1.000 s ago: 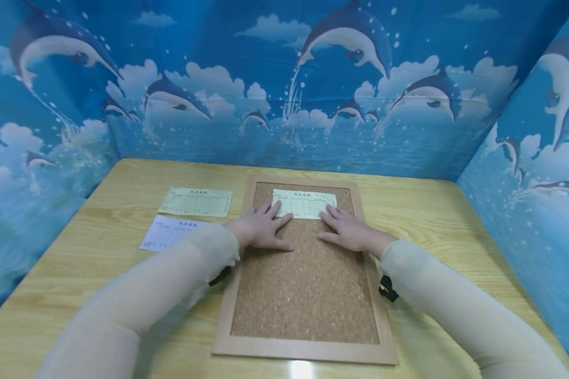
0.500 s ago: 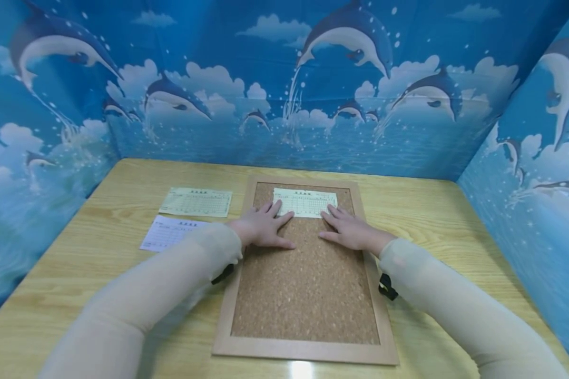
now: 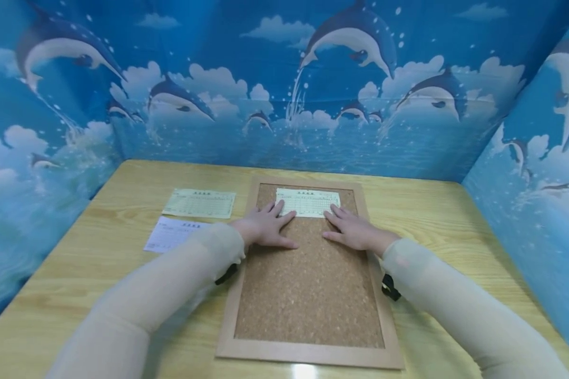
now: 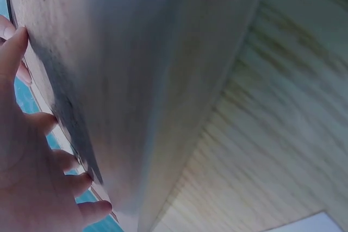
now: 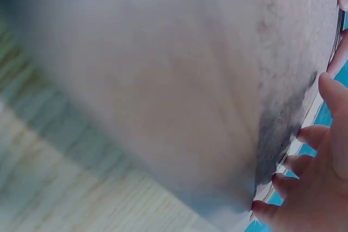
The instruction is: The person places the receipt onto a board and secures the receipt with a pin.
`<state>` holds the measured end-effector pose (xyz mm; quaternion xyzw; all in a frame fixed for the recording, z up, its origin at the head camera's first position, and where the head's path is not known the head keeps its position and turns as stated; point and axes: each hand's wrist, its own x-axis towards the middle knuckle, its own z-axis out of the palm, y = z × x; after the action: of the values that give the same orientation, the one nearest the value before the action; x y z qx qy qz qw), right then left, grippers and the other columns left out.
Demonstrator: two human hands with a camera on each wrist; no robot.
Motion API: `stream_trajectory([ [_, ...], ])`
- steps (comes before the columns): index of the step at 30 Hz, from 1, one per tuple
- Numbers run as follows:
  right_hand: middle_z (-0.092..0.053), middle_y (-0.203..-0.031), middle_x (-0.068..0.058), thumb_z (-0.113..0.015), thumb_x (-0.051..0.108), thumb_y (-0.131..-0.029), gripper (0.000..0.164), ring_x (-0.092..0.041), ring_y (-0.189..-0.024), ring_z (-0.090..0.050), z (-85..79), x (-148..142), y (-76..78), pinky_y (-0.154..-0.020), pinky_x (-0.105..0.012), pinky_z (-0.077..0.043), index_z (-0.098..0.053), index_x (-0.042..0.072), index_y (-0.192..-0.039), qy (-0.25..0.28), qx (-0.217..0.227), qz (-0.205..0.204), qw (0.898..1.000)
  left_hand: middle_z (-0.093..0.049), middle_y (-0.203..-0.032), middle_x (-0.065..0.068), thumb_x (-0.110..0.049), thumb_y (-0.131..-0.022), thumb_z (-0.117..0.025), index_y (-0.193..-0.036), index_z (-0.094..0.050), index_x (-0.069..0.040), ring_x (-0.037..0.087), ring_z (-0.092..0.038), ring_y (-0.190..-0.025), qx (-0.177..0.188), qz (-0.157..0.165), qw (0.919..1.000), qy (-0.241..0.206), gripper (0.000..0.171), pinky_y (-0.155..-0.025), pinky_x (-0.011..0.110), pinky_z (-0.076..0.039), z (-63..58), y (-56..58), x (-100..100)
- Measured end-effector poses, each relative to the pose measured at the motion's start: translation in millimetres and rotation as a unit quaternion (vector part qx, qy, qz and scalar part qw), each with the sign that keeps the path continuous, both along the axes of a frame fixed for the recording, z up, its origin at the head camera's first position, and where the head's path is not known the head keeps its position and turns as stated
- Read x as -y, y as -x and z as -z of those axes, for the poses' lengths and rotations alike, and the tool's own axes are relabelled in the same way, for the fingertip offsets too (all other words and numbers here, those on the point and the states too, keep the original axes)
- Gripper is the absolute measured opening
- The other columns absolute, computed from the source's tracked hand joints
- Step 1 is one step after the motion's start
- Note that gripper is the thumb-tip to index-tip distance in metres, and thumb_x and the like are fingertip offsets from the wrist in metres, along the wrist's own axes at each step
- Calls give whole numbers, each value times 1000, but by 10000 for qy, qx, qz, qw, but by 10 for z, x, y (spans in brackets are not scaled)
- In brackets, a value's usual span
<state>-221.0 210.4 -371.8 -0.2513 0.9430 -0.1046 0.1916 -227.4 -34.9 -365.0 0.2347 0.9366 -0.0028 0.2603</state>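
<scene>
- Left hand [image 3: 267, 227]: palm down, fingers spread and thumb pointing inward, fingertips on the lower left corner of a pale green printed paper slip [image 3: 308, 202].
- Right hand [image 3: 353, 229]: palm down, fingers spread, fingertips at the slip's lower right corner; the hands are apart, neither clamped on anything.
- The slip lies flat near the far end of a rectangular cork board with a light wooden frame [image 3: 308, 350].
- Both arms reach forward in cream sleeves [image 3: 170, 289], cut off at the bottom edge.
- The left sleeve hides part of a white printed paper slip [image 3: 170, 234]; a second pale green slip [image 3: 199, 203] lies beyond it.
- The slips' small print is unreadable; the board's near surface is blurred in both wrist views.
</scene>
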Motion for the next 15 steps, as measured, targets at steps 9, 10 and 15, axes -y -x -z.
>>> stream_trajectory([
  [9,-2,-154,-21,-43,46,-97,70,-39,-139,-2,18,16,22,-108,-55,-11,-17,7,-149,87,111,35,9999,12,-155,6,-79,-78,-38,-150,-2,-34,28,5,-141,-15,19,10000,-29,93,-109,53,-11,-3,9,46],
  [10,-2,-153,-21,-42,46,-97,70,-39,-139,-2,15,13,19,-108,-55,-11,-16,6,-149,84,117,36,9999,12,-155,6,-80,-78,-38,-150,-1,-34,29,5,-141,-19,40,10000,-33,93,-109,53,-11,-2,8,45],
  [15,-2,-153,-21,-42,48,-97,71,-38,-139,-1,3,5,8,-109,-54,-10,-16,7,-149,72,115,39,9999,12,-155,7,-79,-78,-38,-150,-1,-32,28,6,-141,-21,88,9999,-49,94,-109,53,-11,-2,8,40],
])
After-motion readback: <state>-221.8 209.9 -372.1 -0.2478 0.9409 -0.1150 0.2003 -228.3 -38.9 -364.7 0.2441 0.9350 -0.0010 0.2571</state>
